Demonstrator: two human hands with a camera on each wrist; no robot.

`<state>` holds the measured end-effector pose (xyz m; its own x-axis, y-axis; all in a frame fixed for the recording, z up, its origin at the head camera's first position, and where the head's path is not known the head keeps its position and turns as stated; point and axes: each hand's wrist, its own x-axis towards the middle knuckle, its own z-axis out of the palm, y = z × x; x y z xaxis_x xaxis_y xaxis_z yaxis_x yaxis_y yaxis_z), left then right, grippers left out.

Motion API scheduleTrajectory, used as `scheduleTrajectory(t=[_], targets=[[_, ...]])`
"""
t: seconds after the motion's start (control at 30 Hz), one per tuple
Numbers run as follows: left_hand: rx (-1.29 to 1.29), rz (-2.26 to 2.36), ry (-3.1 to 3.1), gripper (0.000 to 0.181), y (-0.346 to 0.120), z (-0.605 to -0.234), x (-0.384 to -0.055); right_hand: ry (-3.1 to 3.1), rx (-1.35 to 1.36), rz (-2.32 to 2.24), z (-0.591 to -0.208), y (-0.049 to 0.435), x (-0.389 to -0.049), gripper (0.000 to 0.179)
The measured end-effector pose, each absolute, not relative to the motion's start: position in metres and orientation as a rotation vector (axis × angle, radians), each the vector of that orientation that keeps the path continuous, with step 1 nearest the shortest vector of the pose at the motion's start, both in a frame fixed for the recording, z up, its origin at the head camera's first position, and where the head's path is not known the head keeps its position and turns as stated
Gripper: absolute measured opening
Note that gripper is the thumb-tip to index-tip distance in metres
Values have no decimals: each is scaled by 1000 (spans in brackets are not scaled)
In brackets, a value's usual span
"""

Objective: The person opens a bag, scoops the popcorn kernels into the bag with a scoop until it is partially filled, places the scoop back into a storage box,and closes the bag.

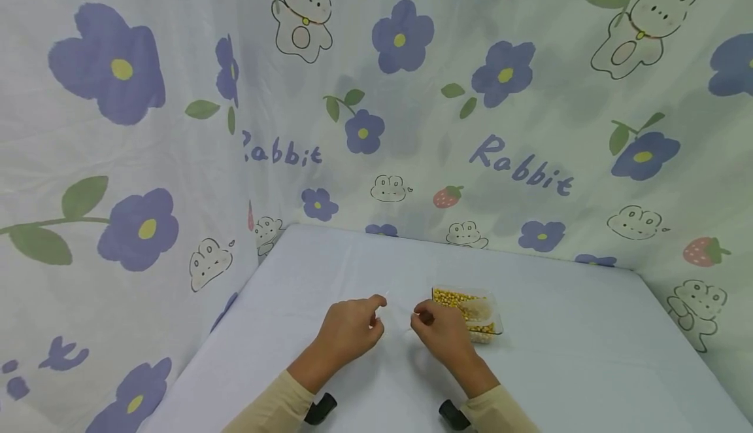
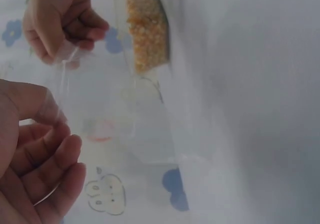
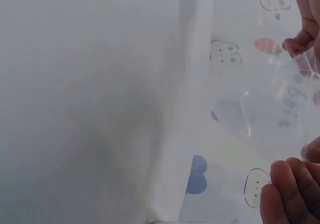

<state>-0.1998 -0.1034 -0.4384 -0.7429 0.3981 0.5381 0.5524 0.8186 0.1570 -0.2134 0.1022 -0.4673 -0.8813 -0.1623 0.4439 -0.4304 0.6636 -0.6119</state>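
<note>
A clear, thin plastic bag (image 2: 102,97) stretches between the two hands, almost invisible in the head view. My left hand (image 1: 350,329) pinches one side of its edge between thumb and fingers, the other fingers loosely bent. Opposite it, my right hand (image 1: 444,333) grips the other side of the edge with curled fingertips. In the right wrist view the bag (image 3: 270,102) hangs down from the fingers, see-through and slightly creased. Just behind the right hand stands a clear plastic container (image 1: 499,329) of yellow corn kernels (image 1: 450,297), partly hidden by that hand.
A whitish translucent piece (image 1: 479,310) lies on the kernels in the container. White cloth covers the table (image 1: 588,341). A patterned curtain (image 1: 435,112) with flowers and rabbits rises along the back and sides. Black wrist mounts (image 1: 321,409) show below the forearms.
</note>
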Motion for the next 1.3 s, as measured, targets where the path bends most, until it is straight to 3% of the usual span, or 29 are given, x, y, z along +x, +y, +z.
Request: scheduleTrajectory(t=[0.27, 0.57, 0.73, 0.8, 1.07, 1.3], targets=[[-774, -603, -2526, 28, -108, -436, -201, -2557, 432, 1230, -465, 105, -215, 5], [-1047, -936, -2629, 52, -104, -438, -203, -2576, 417, 1598, -457, 107, -215, 8], [-996, -961, -2719, 97, -99, -445, -203, -2577, 439, 1608, -456, 107, -216, 8], [-986, -957, -2725, 108, -96, -449, -204, -2576, 437, 1608, -456, 106, -216, 9], [-997, -1118, -2629, 73, -95, -457, -212, -2510, 436, 1733, -458, 107, -220, 13], [-1038, -1312, -2515, 65, -90, -463, -218, -2491, 439, 1841, -457, 114, -225, 20]])
